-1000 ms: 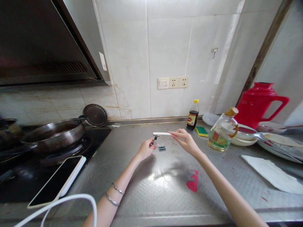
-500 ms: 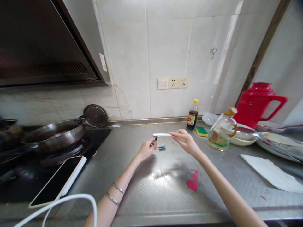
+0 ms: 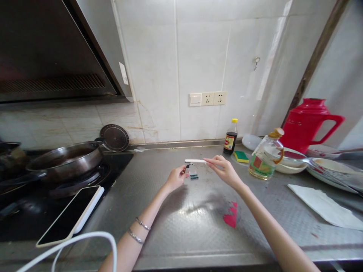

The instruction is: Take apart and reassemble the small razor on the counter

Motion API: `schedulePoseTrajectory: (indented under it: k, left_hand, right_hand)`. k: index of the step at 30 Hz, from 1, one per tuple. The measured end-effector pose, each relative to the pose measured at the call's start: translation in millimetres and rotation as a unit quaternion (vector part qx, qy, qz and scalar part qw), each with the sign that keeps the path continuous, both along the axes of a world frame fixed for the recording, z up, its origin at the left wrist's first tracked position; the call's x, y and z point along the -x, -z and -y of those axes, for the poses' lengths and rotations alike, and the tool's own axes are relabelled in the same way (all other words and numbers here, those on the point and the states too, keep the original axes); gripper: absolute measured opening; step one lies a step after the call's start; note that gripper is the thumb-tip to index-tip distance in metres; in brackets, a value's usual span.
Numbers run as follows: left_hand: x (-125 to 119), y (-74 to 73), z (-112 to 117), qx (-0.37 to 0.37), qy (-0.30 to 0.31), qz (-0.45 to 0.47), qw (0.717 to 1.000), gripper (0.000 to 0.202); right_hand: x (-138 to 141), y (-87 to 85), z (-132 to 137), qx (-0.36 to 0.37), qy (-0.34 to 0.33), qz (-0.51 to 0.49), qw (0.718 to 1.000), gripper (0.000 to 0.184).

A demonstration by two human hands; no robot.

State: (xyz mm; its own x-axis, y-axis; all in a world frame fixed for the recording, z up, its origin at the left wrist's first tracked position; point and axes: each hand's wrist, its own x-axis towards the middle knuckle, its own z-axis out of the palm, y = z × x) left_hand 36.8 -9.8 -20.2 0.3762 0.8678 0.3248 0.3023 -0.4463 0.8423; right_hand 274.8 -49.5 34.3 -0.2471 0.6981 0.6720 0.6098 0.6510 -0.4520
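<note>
My right hand [image 3: 224, 170] pinches the end of a slim white handle [image 3: 195, 161], held level above the steel counter [image 3: 193, 223]. My left hand [image 3: 176, 177] is closed in a pinch on the small dark head [image 3: 187, 166] at the handle's left tip. Just below that tip a small clear case with a green strip [image 3: 193, 175] lies on the counter. Two thin bracelets circle my left wrist.
A pan [image 3: 64, 160] sits on the black stove at left, with a phone [image 3: 69, 215] and a white cable [image 3: 82, 241] in front. At right stand a sauce bottle [image 3: 230, 138], a sponge [image 3: 241, 156], an oil bottle [image 3: 265, 160], a red jug [image 3: 307, 122], dishes and a paper towel [image 3: 326, 206]. A red scrap [image 3: 231, 216] lies mid-counter.
Both hands stay almost still; the white handle has shifted slightly right and the left fingertips sit a little closer to the small case.
</note>
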Motion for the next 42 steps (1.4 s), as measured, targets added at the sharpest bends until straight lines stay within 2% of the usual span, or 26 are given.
schedulePoseTrajectory:
  k: [7, 12, 20, 27, 34, 42]
  left_hand:
    - [5, -3.6, -1, 0.008, -0.007, 0.005, 1.0, 0.016]
    - [2, -2.4, -1, 0.001, -0.002, -0.01, 1.0, 0.015]
    - [8, -8.6, -1, -0.005, -0.018, 0.008, 1.0, 0.014]
    - [6, -6.8, -1, 0.002, -0.007, -0.002, 1.0, 0.015]
    - [8, -8.8, 1, -0.004, -0.016, -0.013, 1.0, 0.012]
    - [4, -9.8, 2, 0.009, 0.001, -0.005, 1.0, 0.013]
  right_hand:
    - [-12, 6.3, -4, 0.005, 0.02, -0.029, 0.999, 0.034]
    - [2, -1.9, -1, -0.001, 0.003, -0.02, 1.0, 0.034]
    - [-8, 8.6, -3, 0.008, 0.019, -0.03, 0.999, 0.035]
    - [7, 0.7, 2, -0.022, 0.011, -0.019, 1.0, 0.032]
    - [-9, 12.3, -1, -0.024, 0.033, -0.035, 0.999, 0.033]
    - [10, 1.1, 1, -0.036, 0.013, -0.017, 0.999, 0.031]
